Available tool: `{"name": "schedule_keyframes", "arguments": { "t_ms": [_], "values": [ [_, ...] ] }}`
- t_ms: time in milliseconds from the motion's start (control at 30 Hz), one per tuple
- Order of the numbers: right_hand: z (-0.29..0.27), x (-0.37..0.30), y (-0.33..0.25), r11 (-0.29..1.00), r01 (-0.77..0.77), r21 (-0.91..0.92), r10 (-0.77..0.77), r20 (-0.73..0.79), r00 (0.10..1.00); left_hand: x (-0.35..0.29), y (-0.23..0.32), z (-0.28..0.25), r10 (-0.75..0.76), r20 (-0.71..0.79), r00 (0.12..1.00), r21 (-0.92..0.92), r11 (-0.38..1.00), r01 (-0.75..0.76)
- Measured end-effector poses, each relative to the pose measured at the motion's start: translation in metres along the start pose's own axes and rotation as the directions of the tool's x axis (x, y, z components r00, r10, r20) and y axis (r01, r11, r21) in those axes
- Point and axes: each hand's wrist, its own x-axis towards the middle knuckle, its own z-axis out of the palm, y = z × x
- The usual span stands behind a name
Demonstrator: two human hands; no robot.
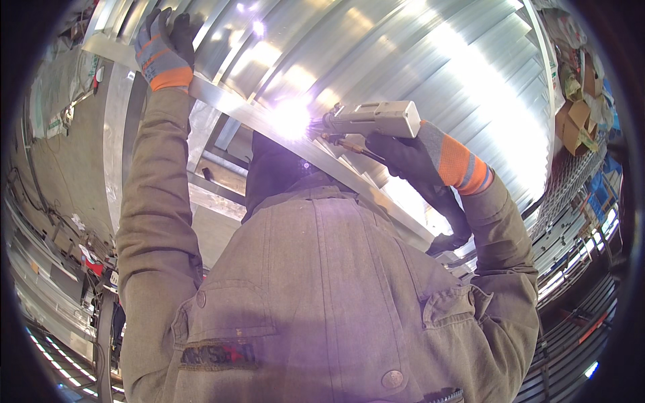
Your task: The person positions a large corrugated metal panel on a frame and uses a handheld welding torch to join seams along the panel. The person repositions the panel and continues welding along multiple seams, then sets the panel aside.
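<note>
My left hand [165, 55], in a grey and orange glove with dark fingertips, lies over a flat silver metal bar [232, 107], its fingers stretched out toward a ribbed metal panel [383, 50]. In a similar glove, my right hand [430, 158] is wrapped round a pale, boxy welding gun [376, 119]. The tip of the gun points left at the bar, where a glaring white-violet arc burns. That glare hides the tip and the spot it touches. A dark cable [451, 208] hangs below my right hand.
Behind the bar, more metal frame members cross [225, 158]. Open cardboard boxes [576, 124] and a wire mesh [571, 174] stand to the right. Lengths of metal stock [50, 275] lie at the left, near a red item [91, 260]. Dark slatted bars [578, 349] are at lower right.
</note>
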Motion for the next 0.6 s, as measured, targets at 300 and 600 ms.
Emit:
{"name": "schedule_keyframes", "arguments": {
  "t_ms": [300, 600],
  "values": [
    [-0.001, -0.011, -0.003, 0.999, -0.037, -0.023, 0.038, 0.012, 0.999, 0.000, 0.001, -0.001, 0.001, -0.008, 1.000, -0.048, 0.999, -0.001],
    [0.002, -0.016, -0.002, 0.999, -0.050, -0.005, 0.050, -0.004, 0.999, -0.001, -0.009, 0.002, 0.004, 0.028, 1.000, -0.003, 1.000, -0.004]
  ]
}}
